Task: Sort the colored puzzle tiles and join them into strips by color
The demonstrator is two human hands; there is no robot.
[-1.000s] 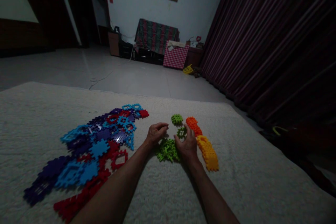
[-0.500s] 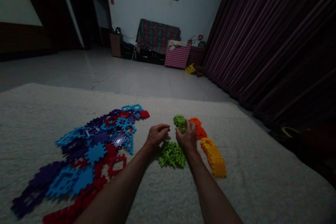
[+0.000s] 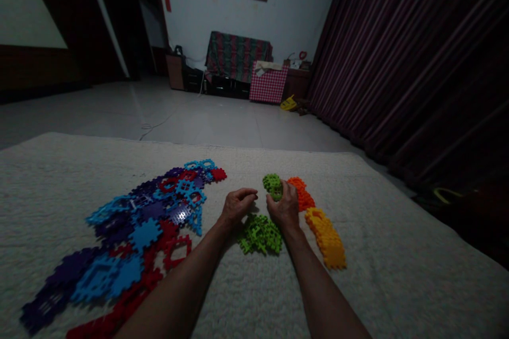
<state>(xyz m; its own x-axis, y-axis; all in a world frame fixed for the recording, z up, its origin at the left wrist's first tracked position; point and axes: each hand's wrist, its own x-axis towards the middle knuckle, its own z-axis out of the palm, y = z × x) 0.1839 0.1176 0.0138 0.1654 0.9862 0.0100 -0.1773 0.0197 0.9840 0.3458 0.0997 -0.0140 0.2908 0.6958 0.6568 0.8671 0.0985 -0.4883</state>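
My right hand [image 3: 285, 205] has its thumb and fingers around the near end of a row of green interlocking tiles [image 3: 272, 181], which lies on the cream quilted cover. To its left, my left hand [image 3: 239, 204] hovers with bent fingers pointing toward that row, a small gap between thumb and fingertips and no piece visible in it. Between my forearms lies a loose heap of green tiles [image 3: 260, 235]. Just right of my right hand stands a row of orange tiles [image 3: 303, 195]. A longer row of yellow tiles [image 3: 326, 238] is beside my right forearm.
A wide pile of purple, blue and red tiles [image 3: 145, 233] spreads over the left of the cream cover [image 3: 382, 254]. Beyond its edge are a tiled floor [image 3: 234, 119] with a thin cable, a checked cloth [image 3: 268, 85] and a dark curtain [image 3: 369, 63] on the right.
The view has shifted slightly. Both hands keep nearly the same places, and the tiles show no clear movement.
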